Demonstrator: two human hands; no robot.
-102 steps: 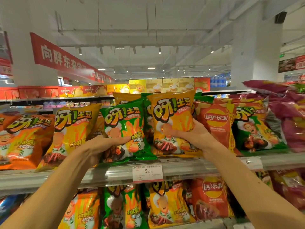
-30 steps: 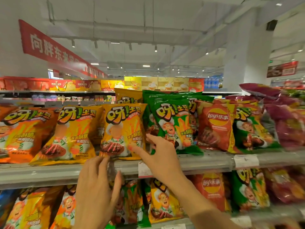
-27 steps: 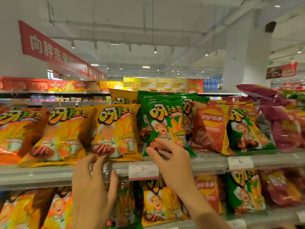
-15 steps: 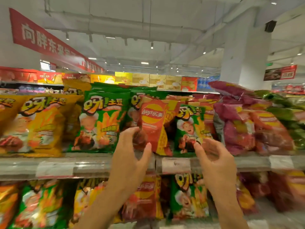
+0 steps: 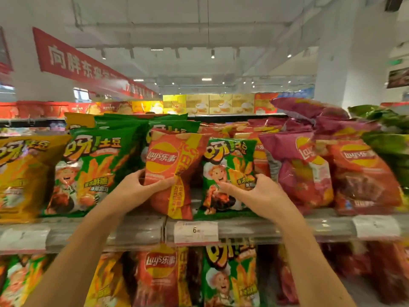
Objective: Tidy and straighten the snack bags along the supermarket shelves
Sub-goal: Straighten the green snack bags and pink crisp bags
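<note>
Snack bags stand in a row on the upper shelf (image 5: 137, 233). My left hand (image 5: 139, 189) grips the lower left of a red Lay's bag (image 5: 168, 156) that leans to the right. My right hand (image 5: 254, 193) holds the lower right of a small green potato-stick bag (image 5: 225, 165) beside it. A larger green bag (image 5: 93, 165) stands left of the red one, and a yellow bag (image 5: 22, 173) at the far left. Magenta Lay's bags (image 5: 296, 169) and another red Lay's bag (image 5: 363, 173) fill the right side.
A white price tag (image 5: 195, 232) sits on the shelf rail under my hands. The lower shelf holds more red, green and yellow bags (image 5: 159, 275). Loose magenta and green bags (image 5: 309, 109) lie piled on top at the right. A red banner (image 5: 77, 63) hangs overhead.
I have shifted right along the shelf. Both hands left the yellow and green bags and closed on the red Lay's bag and the small green bag.
</note>
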